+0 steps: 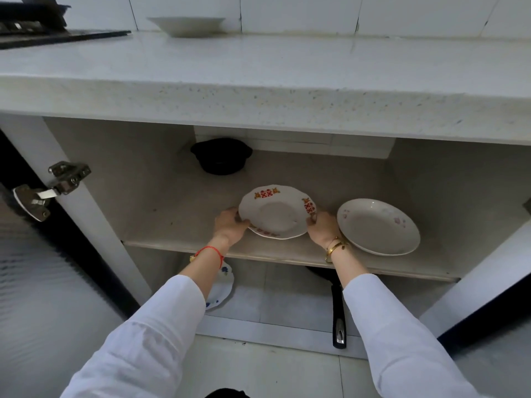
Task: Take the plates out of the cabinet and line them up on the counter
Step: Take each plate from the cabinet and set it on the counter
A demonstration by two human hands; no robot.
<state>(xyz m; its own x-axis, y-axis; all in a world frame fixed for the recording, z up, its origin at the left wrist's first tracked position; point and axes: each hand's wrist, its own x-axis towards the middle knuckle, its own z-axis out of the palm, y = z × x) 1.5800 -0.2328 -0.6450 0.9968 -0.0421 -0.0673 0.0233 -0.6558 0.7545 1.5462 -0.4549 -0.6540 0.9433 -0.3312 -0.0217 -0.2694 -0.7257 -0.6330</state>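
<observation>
White scalloped plate (277, 214) with red motifs, on upper cabinet shelf (178, 214), gripped at opposite rims between left hand (230, 226) and right hand (323, 228). Floral plate (378, 226) just right of right hand, ungripped.

left hand (230, 225) + right hand (323, 227): gripping red-marked plate (277, 212) | cabinet shelf (178, 214)

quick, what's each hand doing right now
Left hand: closed on the left rim of the red-print plate.
Right hand: closed on the same plate's right rim.
</observation>
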